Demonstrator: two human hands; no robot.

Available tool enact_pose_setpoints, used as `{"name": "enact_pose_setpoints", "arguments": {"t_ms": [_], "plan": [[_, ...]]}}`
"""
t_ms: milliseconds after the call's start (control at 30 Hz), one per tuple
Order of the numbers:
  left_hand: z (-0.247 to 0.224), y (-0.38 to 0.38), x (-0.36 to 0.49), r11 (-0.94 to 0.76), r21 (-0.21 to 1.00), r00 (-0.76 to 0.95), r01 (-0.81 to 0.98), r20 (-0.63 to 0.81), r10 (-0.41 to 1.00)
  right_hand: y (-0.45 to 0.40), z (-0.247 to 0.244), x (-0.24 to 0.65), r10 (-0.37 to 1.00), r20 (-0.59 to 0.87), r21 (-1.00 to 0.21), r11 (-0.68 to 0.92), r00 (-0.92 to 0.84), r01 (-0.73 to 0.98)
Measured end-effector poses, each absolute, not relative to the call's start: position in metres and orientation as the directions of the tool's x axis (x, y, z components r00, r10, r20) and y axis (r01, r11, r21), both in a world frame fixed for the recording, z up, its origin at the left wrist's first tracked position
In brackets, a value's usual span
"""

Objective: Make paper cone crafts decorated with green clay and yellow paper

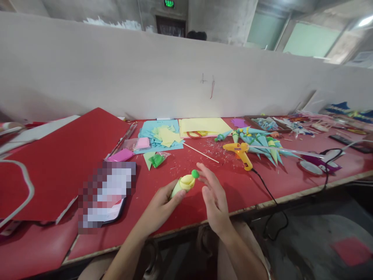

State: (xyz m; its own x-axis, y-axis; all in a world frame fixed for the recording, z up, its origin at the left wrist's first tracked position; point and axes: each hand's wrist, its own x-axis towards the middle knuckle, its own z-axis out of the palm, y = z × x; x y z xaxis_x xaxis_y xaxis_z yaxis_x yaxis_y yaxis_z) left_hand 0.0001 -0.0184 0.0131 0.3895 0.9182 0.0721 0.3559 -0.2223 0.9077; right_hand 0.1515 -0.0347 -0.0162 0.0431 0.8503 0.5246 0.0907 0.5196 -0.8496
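Observation:
My left hand [165, 206] is closed around a pale yellow-green rolled paper piece [186, 182], with layered yellow folds at its upper end. A small bright green ball [195, 174] sits at that end, beside my right fingertips; I cannot tell whether it is fixed to the paper. My right hand [215, 198] is just to the right, fingers stretched out and apart, gripping nothing. Beyond the hands lie a crumpled green packet [157, 160], a thin wooden stick [201, 153] and a yellow glue gun [240, 152] with a long clear glue stick in its back.
Blue paper [140, 136] carries loose yellow and blue pieces. Pale yellow sheets [205, 125] hold orange-handled scissors [196, 134]. Blue-green paper cones [262, 144] are piled at right. A phone [116, 194] and large red board [78, 159] lie left. The glue gun's cord [264, 186] drops over the table edge.

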Motion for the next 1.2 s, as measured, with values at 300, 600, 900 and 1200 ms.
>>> {"name": "enact_pose_setpoints", "arguments": {"t_ms": [300, 600, 900, 1200], "plan": [[0.007, -0.016, -0.002, -0.242, 0.882, 0.370, 0.404, 0.085, 0.925, -0.035, -0.013, 0.151, 0.850, 0.526, -0.845, 0.518, 0.035, 0.131], [0.008, -0.015, -0.002, -0.251, 0.858, 0.367, 0.448, 0.079, 0.927, -0.035, -0.016, 0.151, 0.882, 0.469, -0.883, 0.468, 0.042, 0.039], [-0.005, -0.025, 0.007, -0.143, 0.957, 0.431, 0.251, 0.022, 0.902, -0.023, -0.021, 0.138, 0.976, 0.191, -0.941, 0.152, -0.104, -0.303], [0.004, -0.017, 0.008, -0.304, 0.803, 0.458, 0.512, 0.044, 0.888, -0.011, -0.025, 0.144, 0.990, 0.137, -0.960, 0.142, 0.035, -0.243]]}}
